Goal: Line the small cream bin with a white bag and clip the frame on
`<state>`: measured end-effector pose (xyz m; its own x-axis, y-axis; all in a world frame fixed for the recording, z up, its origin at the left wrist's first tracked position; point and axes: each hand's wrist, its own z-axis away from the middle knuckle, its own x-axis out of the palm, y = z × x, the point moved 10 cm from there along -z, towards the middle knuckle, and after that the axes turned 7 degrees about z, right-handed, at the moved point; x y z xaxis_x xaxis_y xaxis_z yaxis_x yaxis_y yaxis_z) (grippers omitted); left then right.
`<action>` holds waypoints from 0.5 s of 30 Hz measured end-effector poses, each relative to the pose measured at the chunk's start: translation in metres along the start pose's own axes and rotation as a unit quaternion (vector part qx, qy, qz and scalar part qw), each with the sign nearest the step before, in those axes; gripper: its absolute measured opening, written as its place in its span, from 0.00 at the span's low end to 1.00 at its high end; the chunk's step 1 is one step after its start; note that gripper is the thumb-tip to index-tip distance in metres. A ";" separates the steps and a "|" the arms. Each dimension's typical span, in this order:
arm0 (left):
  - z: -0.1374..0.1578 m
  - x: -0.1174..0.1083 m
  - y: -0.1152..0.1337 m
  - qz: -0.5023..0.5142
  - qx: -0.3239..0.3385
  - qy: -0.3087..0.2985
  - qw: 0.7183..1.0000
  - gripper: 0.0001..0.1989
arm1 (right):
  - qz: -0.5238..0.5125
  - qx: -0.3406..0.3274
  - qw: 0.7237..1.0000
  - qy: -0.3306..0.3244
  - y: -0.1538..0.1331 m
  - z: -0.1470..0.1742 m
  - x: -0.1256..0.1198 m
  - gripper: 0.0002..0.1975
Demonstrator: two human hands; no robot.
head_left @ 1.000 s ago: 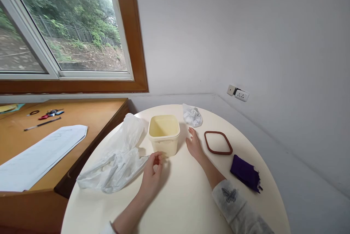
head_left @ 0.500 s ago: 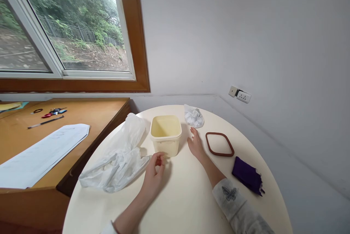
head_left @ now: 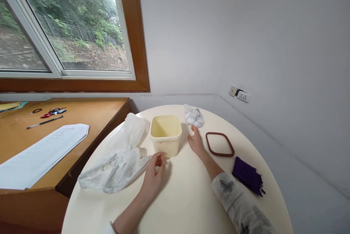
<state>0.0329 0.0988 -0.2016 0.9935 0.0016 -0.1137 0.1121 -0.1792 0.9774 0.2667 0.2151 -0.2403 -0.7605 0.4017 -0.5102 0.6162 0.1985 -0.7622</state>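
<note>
A pale yellow square tub (head_left: 166, 144) stands upright and uncovered on the round table. Just in front of its lower edge is my left hand (head_left: 155, 170), fingers loosely curled and thumb apart, with nothing visible in it. My right hand (head_left: 195, 142) reaches forward to the right of the tub, fingers stretched out and holding nothing. Its fingertips come close to a small knotted white plastic bag (head_left: 194, 116); whether they touch it I cannot tell. A crumpled white plastic bag (head_left: 120, 168) spreads left of the tub. Right of my right hand lies a reddish-brown square ring (head_left: 208, 146).
A folded purple cloth (head_left: 247, 175) lies near the right edge of the cream round table (head_left: 186, 205). To the left, a wooden desk (head_left: 106, 112) bears paper sheets (head_left: 46, 155), a pen (head_left: 45, 122) and keys (head_left: 54, 112). The wall has sockets (head_left: 244, 96).
My right hand has moved slightly forward, nearer the small knotted bag. The left hand, the tub and the other things have stayed in place.
</note>
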 end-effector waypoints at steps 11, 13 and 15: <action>-0.001 0.000 -0.009 -0.018 -0.001 -0.012 1.000 0.16 | 0.028 -0.017 0.999 0.005 -0.001 -0.010 -0.001 0.29; -0.001 0.000 -0.010 -0.023 0.000 -0.014 1.000 0.16 | 0.033 -0.023 0.999 0.003 -0.001 -0.012 -0.001 0.29; -0.001 0.001 -0.010 -0.025 0.001 -0.018 1.000 0.16 | 0.039 -0.026 0.999 0.004 -0.002 -0.014 -0.001 0.29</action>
<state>0.0328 0.1017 -0.2113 0.9853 -0.0241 -0.1694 0.1623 -0.1815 0.9699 0.2689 0.2265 -0.2329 -0.7079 0.4248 -0.5643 0.6839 0.2123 -0.6980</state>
